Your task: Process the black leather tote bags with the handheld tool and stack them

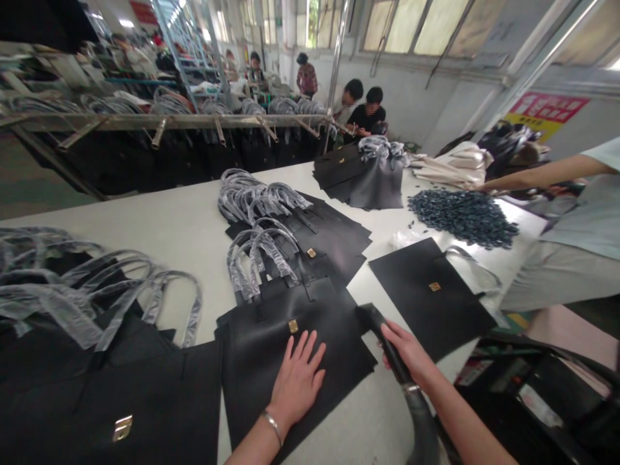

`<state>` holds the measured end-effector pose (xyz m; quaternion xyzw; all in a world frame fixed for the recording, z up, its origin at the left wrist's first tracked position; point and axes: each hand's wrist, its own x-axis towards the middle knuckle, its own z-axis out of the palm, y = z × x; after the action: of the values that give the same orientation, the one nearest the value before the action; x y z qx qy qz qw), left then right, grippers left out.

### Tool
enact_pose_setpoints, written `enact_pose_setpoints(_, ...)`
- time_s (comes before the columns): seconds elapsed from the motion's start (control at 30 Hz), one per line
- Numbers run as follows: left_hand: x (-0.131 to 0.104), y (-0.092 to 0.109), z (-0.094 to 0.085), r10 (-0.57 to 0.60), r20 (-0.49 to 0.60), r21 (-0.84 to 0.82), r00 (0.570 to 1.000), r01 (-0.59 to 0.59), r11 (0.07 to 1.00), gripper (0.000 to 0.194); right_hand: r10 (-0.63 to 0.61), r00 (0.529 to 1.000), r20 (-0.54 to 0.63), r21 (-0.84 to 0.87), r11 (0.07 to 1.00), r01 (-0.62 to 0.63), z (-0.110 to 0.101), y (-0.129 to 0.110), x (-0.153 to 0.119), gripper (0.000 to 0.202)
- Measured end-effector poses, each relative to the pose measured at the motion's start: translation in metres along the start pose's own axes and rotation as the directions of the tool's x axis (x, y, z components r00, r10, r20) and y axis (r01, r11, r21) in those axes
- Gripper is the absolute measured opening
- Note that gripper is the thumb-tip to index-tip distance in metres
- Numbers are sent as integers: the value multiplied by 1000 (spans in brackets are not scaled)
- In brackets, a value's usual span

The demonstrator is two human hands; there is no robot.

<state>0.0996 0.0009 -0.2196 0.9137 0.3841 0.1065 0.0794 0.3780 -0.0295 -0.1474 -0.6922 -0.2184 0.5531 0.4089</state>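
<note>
My left hand [298,381] lies with spread fingers on a black leather bag panel [261,361], just below its gold clasp [293,325]. This panel tops a stack in the middle of the white table. My right hand [404,349] is wrapped round the black handle of a tool [398,361] with a dark flat head and a thick black tube, held over the stack's right edge. Plastic-wrapped handles [259,255] stick up behind the panel. To the right lies a single black panel [431,297] with a gold clasp.
More black panels [159,394] with wrapped handles lie at left, others [361,181] at the back. A heap of small dark pieces [462,216] sits at right, near another person's arm [542,174]. Behind the table, a metal rack [188,123] holds bags; several people are beyond.
</note>
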Motion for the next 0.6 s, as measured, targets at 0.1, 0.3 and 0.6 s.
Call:
enact_pose_setpoints(0.1, 0, 1, 0, -6, 0, 1, 1000, 6, 1000, 53, -38, 998, -50, -13, 999, 37, -11, -8, -4, 52)
enact_pose_setpoints(0.3, 2, 4, 3, -24, 22, -5, 999, 24, 1000, 53, 155, 982, 106, -135, 981, -140, -32, 9, -39, 57)
enact_pose_setpoints(0.6, -4, 13, 4, -45, 21, -50, 999, 46, 998, 54, 8, 996, 94, -97, 995, 1, 33, -25, -25, 55)
